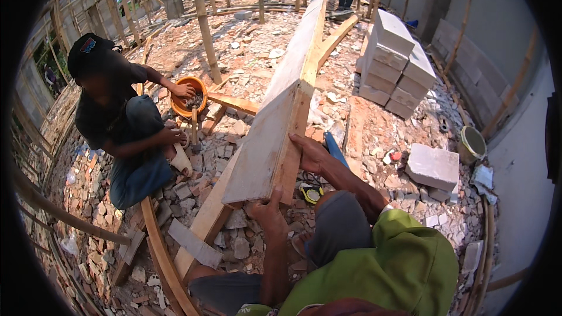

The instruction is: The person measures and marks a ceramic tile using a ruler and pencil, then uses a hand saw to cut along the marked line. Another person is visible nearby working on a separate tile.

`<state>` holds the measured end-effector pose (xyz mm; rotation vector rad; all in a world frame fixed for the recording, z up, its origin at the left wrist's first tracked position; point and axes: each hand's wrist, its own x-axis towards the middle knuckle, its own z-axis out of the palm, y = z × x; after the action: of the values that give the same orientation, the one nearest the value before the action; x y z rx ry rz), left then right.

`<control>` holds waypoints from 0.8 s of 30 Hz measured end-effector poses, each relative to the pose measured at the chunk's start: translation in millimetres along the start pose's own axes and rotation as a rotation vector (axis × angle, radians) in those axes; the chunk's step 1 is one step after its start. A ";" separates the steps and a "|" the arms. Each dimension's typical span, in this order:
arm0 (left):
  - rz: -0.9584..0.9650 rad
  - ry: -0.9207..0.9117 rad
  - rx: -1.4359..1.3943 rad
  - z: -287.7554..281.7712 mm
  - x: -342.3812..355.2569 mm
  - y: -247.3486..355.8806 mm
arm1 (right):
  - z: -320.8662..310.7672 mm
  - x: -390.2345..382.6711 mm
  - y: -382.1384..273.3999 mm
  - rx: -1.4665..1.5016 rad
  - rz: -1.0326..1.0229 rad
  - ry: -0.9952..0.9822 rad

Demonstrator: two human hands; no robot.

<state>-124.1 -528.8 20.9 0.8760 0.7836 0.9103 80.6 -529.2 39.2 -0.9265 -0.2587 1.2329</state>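
Note:
A long wooden form of pale boards (260, 134) slopes away from me toward the far middle, propped on timbers. At its near end, my left hand (270, 215) is closed on the bottom edge, thumb up against the side board. Farther up, my right hand (310, 153) grips the right side board (295, 123), its fingers partly hidden behind the wood. A yellow and black tape measure (311, 193) lies below the form, by my right knee. Next to my right forearm is a blue tool handle or saw-like object (335, 149) that I cannot make out fully.
At left a co-worker (120, 117) squats with one hand in an orange bucket (190, 96); a hammer (195, 131) stands beside it. Pale blocks (392, 52) are stacked at right, with a single block (432, 167) nearer. Broken rubble, loose timbers (161, 251) and bamboo poles (205, 29) surround me.

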 end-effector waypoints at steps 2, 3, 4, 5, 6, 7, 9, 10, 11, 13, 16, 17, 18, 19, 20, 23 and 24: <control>-0.034 0.002 -0.136 -3.8 12.3 19.3 | 18.1 16.0 -5.4 -0.109 -0.018 -0.027; -0.021 0.004 -0.161 -4.9 19.6 29.1 | 24.7 25.1 -7.3 -0.156 -0.053 -0.063; -0.007 0.007 -0.185 -7.0 27.1 39.5 | 32.7 34.8 -9.3 -0.203 -0.088 -0.100; -0.019 0.012 -0.179 -13.0 32.4 50.3 | 45.2 38.7 -10.3 -0.230 -0.045 -0.106; -0.031 0.017 -0.173 -20.1 37.9 62.6 | 59.1 43.2 -11.6 -0.256 -0.002 -0.113; -0.027 0.020 -0.170 -26.5 45.2 76.2 | 77.6 51.1 -14.3 -0.287 0.032 -0.133; -0.003 0.047 -0.256 -33.1 60.3 88.3 | 98.1 75.8 -10.7 -0.317 0.083 -0.134; 0.018 0.061 -0.297 -38.5 68.2 97.2 | 109.7 89.5 -4.3 -0.345 0.059 -0.100; 0.013 0.062 -0.295 -50.0 80.3 101.0 | 120.2 104.2 5.8 -0.372 0.039 -0.067; 0.025 0.071 -0.296 -77.2 112.7 110.1 | 149.7 128.1 20.9 -0.447 -0.007 -0.008; -0.078 0.086 -0.322 -93.5 143.2 126.8 | 172.6 147.2 41.2 -0.549 -0.082 0.160; -0.042 0.127 -0.294 -101.6 152.4 130.1 | 186.5 152.3 49.2 -0.556 -0.106 0.209; -0.053 0.092 -0.283 -107.9 157.6 131.6 | 193.6 154.3 50.7 -0.566 -0.130 0.247; -0.064 0.055 -0.272 -114.3 160.5 132.3 | 198.6 153.6 54.8 -0.572 -0.148 0.288; -0.093 0.018 -0.268 -114.4 157.2 130.8 | 192.6 152.8 61.4 -0.588 -0.152 0.330; -0.071 0.010 -0.280 -99.7 154.5 127.1 | 156.1 176.0 49.7 -0.621 -0.111 0.038; -0.067 0.018 -0.284 -100.8 152.5 125.8 | 154.3 173.2 51.6 -0.622 -0.117 0.005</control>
<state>-190.0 -320.4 59.2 0.5906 0.6752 0.9436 9.4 -302.6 46.6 -1.4232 -0.7085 1.0532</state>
